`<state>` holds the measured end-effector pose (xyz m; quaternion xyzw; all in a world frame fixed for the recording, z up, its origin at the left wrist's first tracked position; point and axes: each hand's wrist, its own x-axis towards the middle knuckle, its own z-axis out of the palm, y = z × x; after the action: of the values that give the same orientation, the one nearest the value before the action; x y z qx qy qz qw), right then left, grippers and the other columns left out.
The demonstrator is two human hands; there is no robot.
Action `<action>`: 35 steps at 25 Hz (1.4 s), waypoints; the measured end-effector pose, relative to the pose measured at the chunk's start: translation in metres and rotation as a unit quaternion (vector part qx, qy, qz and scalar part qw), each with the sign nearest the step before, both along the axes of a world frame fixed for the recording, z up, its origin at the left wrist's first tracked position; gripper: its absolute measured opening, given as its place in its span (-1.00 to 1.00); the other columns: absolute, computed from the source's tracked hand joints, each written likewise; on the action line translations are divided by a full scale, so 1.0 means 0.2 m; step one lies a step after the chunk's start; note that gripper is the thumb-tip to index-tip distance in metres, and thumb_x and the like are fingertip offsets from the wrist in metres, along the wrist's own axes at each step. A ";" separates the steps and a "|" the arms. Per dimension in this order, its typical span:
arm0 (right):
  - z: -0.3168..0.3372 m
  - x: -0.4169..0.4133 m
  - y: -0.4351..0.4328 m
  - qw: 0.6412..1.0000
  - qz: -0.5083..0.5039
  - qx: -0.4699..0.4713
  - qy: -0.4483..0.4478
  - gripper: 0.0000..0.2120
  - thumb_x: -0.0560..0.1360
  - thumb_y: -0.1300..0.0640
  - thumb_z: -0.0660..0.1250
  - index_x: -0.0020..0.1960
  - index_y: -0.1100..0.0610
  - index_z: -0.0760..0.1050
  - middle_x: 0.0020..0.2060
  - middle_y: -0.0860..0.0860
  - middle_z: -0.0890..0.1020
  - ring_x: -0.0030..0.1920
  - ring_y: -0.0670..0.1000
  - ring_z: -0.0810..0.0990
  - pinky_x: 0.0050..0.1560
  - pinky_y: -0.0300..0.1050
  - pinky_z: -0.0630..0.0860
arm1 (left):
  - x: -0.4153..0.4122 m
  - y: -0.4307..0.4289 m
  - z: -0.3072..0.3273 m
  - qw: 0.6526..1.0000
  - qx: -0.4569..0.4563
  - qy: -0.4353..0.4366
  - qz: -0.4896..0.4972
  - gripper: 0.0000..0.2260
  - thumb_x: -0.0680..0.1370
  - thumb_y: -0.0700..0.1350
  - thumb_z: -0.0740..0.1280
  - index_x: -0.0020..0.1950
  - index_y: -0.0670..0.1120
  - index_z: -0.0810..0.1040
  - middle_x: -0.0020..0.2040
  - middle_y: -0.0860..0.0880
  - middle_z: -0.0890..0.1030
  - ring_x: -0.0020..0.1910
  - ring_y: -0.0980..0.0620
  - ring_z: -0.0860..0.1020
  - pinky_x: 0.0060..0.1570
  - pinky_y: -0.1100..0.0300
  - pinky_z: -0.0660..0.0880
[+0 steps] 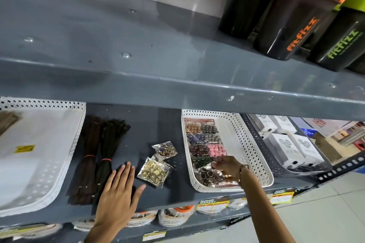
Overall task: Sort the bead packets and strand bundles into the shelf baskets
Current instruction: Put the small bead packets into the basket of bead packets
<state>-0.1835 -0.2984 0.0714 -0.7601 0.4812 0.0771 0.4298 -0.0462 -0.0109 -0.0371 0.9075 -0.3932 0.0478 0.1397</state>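
My left hand [118, 189] lies flat and open on the grey shelf [164, 191], fingertips beside two dark strand bundles [98, 156] tied with red bands. Two clear bead packets, one gold [155, 170] and one mixed [165, 150], lie loose on the shelf between the bundles and the right white basket [246, 144]. My right hand [229, 167] reaches into that basket, fingers pinched on a clear packet of dark round beads [209, 176] at its near end. Several bead packets [203, 140] fill the basket's left side. The left white basket [65, 154] holds one brown strand bundle [7, 122].
A dark perforated basket [276, 156] with white boxes stands right of the white one. The upper shelf [177, 81] overhangs close above, carrying black shaker bottles [296, 21]. Price tags [213, 203] line the shelf's front edge; packaged goods sit on the shelf below.
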 end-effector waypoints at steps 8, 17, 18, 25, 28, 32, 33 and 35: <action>0.09 0.14 0.25 0.961 0.031 -0.249 -0.114 -0.73 0.41 0.02 0.41 0.04 0.15 0.52 -0.07 0.07 0.63 -0.04 0.07 0.62 0.00 -0.02 0.59 | -0.01 0.00 0.03 1.000 0.012 0.019 -0.005 -0.31 0.58 0.25 -0.12 0.33 -0.29 0.38 0.33 -0.21 0.44 0.35 -0.08 0.32 0.40 0.08 0.01; -0.17 0.77 0.61 0.975 0.061 -0.192 0.097 -0.37 0.49 -0.09 0.23 0.46 0.05 0.05 0.47 0.15 0.13 0.45 0.21 0.14 0.43 0.10 0.18 | 0.04 0.02 -0.03 0.998 -0.002 0.040 -0.058 -0.21 0.50 0.38 -0.02 0.28 -0.29 0.45 0.34 -0.19 0.41 0.33 -0.03 0.27 0.37 0.17 -0.01; -0.17 0.76 0.61 0.972 0.052 -0.209 0.094 -0.38 0.49 -0.06 0.25 0.45 0.05 0.09 0.46 0.15 0.18 0.43 0.21 0.17 0.41 0.10 0.20 | 0.04 0.02 -0.03 0.997 -0.004 0.044 -0.057 -0.21 0.50 0.39 -0.02 0.27 -0.28 0.46 0.32 -0.19 0.45 0.31 -0.04 0.29 0.36 0.17 -0.01; 0.01 0.69 0.63 0.965 0.075 -0.250 -0.019 -0.61 0.49 0.21 0.20 0.31 0.11 0.32 0.35 0.19 0.27 0.17 0.25 0.52 0.12 0.07 0.50 | 0.05 0.02 -0.04 0.997 -0.026 0.045 -0.063 -0.23 0.50 0.37 -0.03 0.26 -0.28 0.45 0.28 -0.20 0.50 0.32 -0.06 0.28 0.37 0.24 -0.06; 0.11 0.43 0.45 0.933 -0.020 -0.359 0.011 -0.66 0.48 0.05 0.21 0.22 0.11 0.40 0.23 0.19 0.38 0.15 0.22 0.49 0.07 0.08 0.52 | 0.05 0.01 -0.06 0.996 -0.040 0.025 -0.072 -0.25 0.52 0.34 -0.03 0.31 -0.29 0.40 0.34 -0.21 0.42 0.43 0.00 0.12 0.39 0.19 -0.03; 0.13 0.07 0.16 0.938 -0.093 -0.315 0.114 -0.71 0.53 0.05 0.19 0.05 0.26 0.49 0.01 0.21 0.59 -0.11 0.09 0.53 0.01 -0.07 0.55 | 0.05 0.01 -0.07 0.996 -0.031 -0.002 -0.080 -0.23 0.50 0.36 -0.04 0.47 -0.21 0.07 0.50 -0.12 0.06 0.49 0.02 -0.04 0.39 0.08 0.01; 0.12 0.03 0.12 0.948 -0.088 -0.287 0.104 -0.76 0.53 0.10 0.21 0.03 0.26 0.53 -0.01 0.20 0.62 -0.16 0.07 0.52 -0.02 -0.12 0.54 | 0.05 0.01 -0.07 0.996 -0.034 -0.005 -0.082 -0.23 0.50 0.36 -0.04 0.48 -0.20 0.02 0.50 -0.11 0.02 0.49 0.02 -0.04 0.39 0.08 0.01; 0.08 0.01 0.06 0.954 -0.094 -0.277 0.065 -0.78 0.52 0.11 0.24 0.04 0.22 0.56 0.00 0.20 0.64 -0.13 0.09 0.56 0.00 -0.10 0.54 | 0.05 0.01 -0.06 0.996 -0.031 -0.006 -0.082 -0.23 0.51 0.36 -0.04 0.49 -0.20 0.00 0.50 -0.10 0.01 0.49 0.03 -0.04 0.39 0.09 0.01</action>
<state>-0.1813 -0.2860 0.0875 -0.7940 0.5800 -0.0506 0.1752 -0.0372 -0.0087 -0.0483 0.8670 -0.4657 0.0535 0.1689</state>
